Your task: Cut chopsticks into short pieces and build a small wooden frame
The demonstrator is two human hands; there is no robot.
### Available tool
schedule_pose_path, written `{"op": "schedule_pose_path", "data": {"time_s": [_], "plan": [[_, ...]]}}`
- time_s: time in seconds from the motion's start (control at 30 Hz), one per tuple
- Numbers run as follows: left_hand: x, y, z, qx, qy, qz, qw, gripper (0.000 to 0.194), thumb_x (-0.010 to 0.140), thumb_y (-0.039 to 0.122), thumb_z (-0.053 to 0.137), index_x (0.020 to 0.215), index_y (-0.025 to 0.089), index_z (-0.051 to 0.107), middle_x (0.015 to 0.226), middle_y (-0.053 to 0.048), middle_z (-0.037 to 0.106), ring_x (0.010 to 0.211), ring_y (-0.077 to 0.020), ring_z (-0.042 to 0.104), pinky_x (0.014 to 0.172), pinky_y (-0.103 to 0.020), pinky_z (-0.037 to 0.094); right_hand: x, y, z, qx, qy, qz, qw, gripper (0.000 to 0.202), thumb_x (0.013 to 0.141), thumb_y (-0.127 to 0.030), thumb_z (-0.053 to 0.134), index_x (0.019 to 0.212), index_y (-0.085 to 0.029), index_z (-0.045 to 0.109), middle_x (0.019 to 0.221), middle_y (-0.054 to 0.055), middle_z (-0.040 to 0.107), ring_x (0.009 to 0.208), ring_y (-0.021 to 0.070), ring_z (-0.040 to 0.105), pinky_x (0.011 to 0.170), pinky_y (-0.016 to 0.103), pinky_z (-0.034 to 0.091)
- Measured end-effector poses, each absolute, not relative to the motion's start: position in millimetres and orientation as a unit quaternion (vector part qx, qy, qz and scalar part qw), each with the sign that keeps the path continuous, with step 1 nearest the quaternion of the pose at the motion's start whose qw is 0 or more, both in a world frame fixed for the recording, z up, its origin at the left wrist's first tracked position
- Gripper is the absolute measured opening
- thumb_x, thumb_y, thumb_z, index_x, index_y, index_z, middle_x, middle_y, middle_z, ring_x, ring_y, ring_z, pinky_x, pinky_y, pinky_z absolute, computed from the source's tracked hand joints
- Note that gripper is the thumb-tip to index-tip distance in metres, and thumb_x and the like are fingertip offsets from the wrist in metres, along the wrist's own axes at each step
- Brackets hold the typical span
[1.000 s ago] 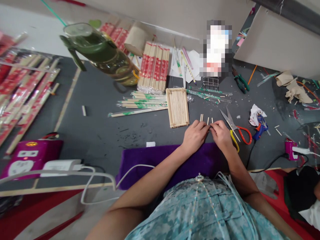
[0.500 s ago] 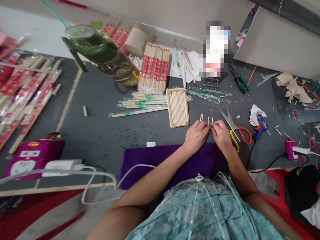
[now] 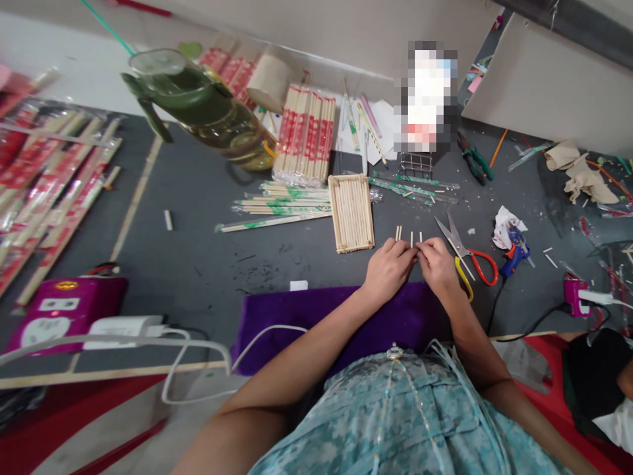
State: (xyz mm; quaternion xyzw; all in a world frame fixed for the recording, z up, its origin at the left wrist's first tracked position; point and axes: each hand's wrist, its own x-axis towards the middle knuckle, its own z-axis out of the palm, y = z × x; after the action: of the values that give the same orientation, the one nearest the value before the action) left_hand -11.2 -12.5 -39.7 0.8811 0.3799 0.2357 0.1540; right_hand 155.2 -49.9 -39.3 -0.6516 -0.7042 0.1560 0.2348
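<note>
Side by side over the front of the grey table, my left hand (image 3: 390, 267) and my right hand (image 3: 438, 265) almost meet at the fingertips. Both are closed, with the fingers pinched. One short wooden stick (image 3: 412, 237) pokes out by my left fingertips, and another short stick (image 3: 421, 237) by my right ones; their lower ends are hidden. Two more cut sticks (image 3: 398, 233) lie just beyond my left hand. Farther left rests a rectangular tray made of wooden sticks (image 3: 352, 214). Scissors (image 3: 465, 251) with red and yellow handles lie open beside my right hand.
A purple cloth (image 3: 297, 323) lies under my forearms. Wrapped chopsticks (image 3: 304, 135), a green-lidded jug (image 3: 208, 109) and a pixelated phone-like screen (image 3: 426, 99) stand behind. A blue glue gun (image 3: 515, 256) and pliers (image 3: 475, 158) are on the right, a purple power socket (image 3: 69, 310) on the left.
My hands and the sticks hold the same place. At the far right edge, another person's arm has shifted a little.
</note>
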Motion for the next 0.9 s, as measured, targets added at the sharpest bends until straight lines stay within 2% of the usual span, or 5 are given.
{"op": "schedule_pose_path", "data": {"time_s": [0.2, 0.33, 0.47, 0.7, 0.9], "plan": [[-9.9, -13.0, -41.2, 0.882, 0.382, 0.237, 0.143, 0.022, 0.102, 0.023, 0.05, 0.104, 0.016, 0.07, 0.097, -0.01, 0.067, 0.088, -0.0246, 0.053, 0.076, -0.037, 0.05, 153.6, -49.1, -40.7, -0.653, -0.698, 0.155, 0.25, 0.032, 0.1, -0.024, 0.045, 0.115, -0.018, 0.072, 0.103, 0.013, 0.063, 0.093, 0.0237, 0.064, 0.084, 0.036, 0.055], [-11.4, -13.1, -39.6, 0.876, 0.383, 0.249, 0.154, 0.022, 0.102, 0.027, 0.051, 0.105, 0.016, 0.071, 0.098, -0.01, 0.068, 0.088, -0.0241, 0.054, 0.077, -0.036, 0.05, 156.7, -50.2, -31.7, -0.647, -0.688, 0.151, 0.294, 0.029, 0.101, -0.027, 0.048, 0.115, -0.022, 0.072, 0.102, 0.01, 0.064, 0.094, 0.0223, 0.064, 0.085, 0.035, 0.055], [-18.0, -10.0, -37.1, 0.855, 0.391, 0.293, 0.176, 0.021, 0.102, 0.027, 0.053, 0.108, 0.018, 0.071, 0.097, -0.008, 0.07, 0.088, -0.0224, 0.056, 0.077, -0.034, 0.05, 176.9, -58.9, -15.7, -0.673, -0.66, 0.095, 0.322, 0.024, 0.101, -0.031, 0.051, 0.109, -0.023, 0.072, 0.098, 0.009, 0.065, 0.093, 0.021, 0.064, 0.085, 0.034, 0.054], [-30.2, -0.7, -30.8, 0.809, 0.434, 0.351, 0.184, 0.02, 0.102, 0.024, 0.052, 0.104, 0.019, 0.072, 0.094, -0.006, 0.072, 0.086, -0.0198, 0.061, 0.077, -0.032, 0.051, 222.2, -85.8, -13.7, -0.743, -0.633, 0.018, 0.215, 0.021, 0.1, -0.031, 0.053, 0.092, -0.021, 0.071, 0.09, 0.008, 0.064, 0.084, 0.0211, 0.061, 0.076, 0.031, 0.048], [-27.6, -4.5, -31.5, 0.814, 0.414, 0.344, 0.217, 0.022, 0.103, 0.024, 0.049, 0.104, 0.02, 0.071, 0.095, -0.007, 0.071, 0.09, -0.0197, 0.064, 0.08, -0.033, 0.053, 225.0, -92.5, -25.8, -0.737, -0.643, 0.008, 0.21, 0.021, 0.1, -0.028, 0.052, 0.097, -0.022, 0.071, 0.091, 0.009, 0.065, 0.087, 0.0232, 0.061, 0.078, 0.033, 0.047]]}}
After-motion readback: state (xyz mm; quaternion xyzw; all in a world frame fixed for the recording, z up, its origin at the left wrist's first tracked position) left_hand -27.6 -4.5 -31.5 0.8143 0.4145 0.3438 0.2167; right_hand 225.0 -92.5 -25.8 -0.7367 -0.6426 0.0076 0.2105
